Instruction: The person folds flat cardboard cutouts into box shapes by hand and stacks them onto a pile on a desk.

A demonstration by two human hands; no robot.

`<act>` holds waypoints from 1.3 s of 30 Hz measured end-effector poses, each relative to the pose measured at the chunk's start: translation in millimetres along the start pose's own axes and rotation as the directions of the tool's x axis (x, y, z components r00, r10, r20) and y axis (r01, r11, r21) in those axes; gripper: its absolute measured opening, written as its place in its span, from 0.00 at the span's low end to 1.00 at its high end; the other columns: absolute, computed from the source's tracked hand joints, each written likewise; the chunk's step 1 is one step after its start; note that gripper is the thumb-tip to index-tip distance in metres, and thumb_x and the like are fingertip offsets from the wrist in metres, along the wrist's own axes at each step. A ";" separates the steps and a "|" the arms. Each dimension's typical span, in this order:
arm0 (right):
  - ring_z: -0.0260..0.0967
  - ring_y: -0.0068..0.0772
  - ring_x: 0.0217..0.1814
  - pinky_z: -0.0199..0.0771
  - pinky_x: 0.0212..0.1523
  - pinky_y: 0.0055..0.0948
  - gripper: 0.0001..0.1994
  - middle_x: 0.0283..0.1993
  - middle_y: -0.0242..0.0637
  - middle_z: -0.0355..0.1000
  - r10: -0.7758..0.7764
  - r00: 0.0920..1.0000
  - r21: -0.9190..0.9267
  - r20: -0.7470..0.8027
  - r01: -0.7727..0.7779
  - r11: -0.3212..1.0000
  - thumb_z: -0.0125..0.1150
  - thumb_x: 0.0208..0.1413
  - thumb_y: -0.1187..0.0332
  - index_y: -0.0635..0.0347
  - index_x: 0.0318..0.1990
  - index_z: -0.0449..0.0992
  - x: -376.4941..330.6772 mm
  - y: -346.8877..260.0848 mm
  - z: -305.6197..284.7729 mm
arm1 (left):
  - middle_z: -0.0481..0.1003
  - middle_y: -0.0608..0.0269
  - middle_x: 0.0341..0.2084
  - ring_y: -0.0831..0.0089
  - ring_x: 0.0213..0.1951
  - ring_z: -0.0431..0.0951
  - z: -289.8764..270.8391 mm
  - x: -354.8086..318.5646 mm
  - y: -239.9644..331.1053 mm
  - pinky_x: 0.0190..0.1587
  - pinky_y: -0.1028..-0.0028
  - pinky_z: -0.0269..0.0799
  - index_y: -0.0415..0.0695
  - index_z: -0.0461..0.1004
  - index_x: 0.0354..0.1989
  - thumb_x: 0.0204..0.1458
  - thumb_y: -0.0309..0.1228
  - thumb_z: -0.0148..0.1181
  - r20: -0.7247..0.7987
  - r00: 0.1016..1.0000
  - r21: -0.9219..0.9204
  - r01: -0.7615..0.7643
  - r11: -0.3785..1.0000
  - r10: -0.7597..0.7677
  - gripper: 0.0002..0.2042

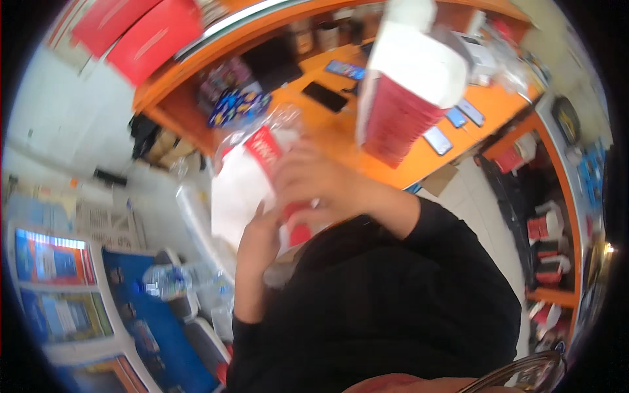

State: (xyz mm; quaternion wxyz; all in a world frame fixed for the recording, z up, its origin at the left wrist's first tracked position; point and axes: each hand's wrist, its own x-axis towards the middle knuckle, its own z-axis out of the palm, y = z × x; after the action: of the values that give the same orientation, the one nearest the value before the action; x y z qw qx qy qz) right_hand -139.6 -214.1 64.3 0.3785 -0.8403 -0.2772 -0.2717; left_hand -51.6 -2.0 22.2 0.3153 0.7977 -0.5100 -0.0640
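In front of my body is a white and red paper carton [237, 187], its large white side facing up and a red band along one side. My left hand [262, 236] grips its near edge, thumb raised. My right hand [311, 177] is bent over the carton's red side, fingers curled on it and blurred by motion. On the orange desk [337, 128] to the right stands a tall nested stack of red and white cartons [406, 121]. Clear plastic wrap [285, 118] lies just beyond the carton in my hands.
Several phones lie on the desk, including a black phone [325, 96] and a white phone [438, 141]. A blue patterned pouch [239, 107] sits at the desk's left end. Red boxes [157, 39] rest on the upper shelf. A plastic bottle [173, 280] is at lower left; shelves [560, 298] stand right.
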 end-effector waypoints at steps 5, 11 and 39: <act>0.67 0.41 0.44 0.62 0.53 0.49 0.08 0.36 0.34 0.69 -0.133 0.990 -0.019 -0.051 0.132 0.991 0.70 0.51 0.62 0.52 0.33 0.78 -9.7 6.8 22.6 | 0.78 0.42 0.33 0.42 0.39 0.78 2.0 -12.7 -10.5 0.53 0.55 0.73 0.41 0.73 0.46 0.53 0.18 0.53 0.082 0.990 -0.017 0.115 0.993 -0.113 0.12; 0.70 0.38 0.40 0.67 0.46 0.42 0.10 0.35 0.32 0.71 0.163 0.941 -0.255 -0.297 -0.243 0.936 0.68 0.52 0.59 0.52 0.31 0.74 -36.2 19.5 50.9 | 0.79 0.44 0.32 0.46 0.36 0.80 5.8 -3.6 -19.8 0.38 0.59 0.74 0.39 0.70 0.49 0.54 0.18 0.53 0.081 0.978 -0.157 0.205 0.966 -0.194 0.13; 0.75 0.52 0.43 0.73 0.45 0.42 0.11 0.44 0.44 0.77 0.585 0.766 0.070 0.266 -0.621 0.781 0.67 0.56 0.59 0.55 0.39 0.79 -53.1 -12.4 40.5 | 0.79 0.57 0.29 0.56 0.44 0.76 -18.4 0.0 28.6 0.56 0.64 0.64 0.44 0.65 0.59 0.52 0.21 0.62 0.142 0.990 -0.143 0.005 0.990 0.015 0.25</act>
State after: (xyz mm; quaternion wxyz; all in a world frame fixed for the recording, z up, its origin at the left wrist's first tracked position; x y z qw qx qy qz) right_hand -175.0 -189.1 12.1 0.4745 -0.8785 -0.0537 -0.0142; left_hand -65.9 -1.9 53.1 0.3343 0.7652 -0.5275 -0.1566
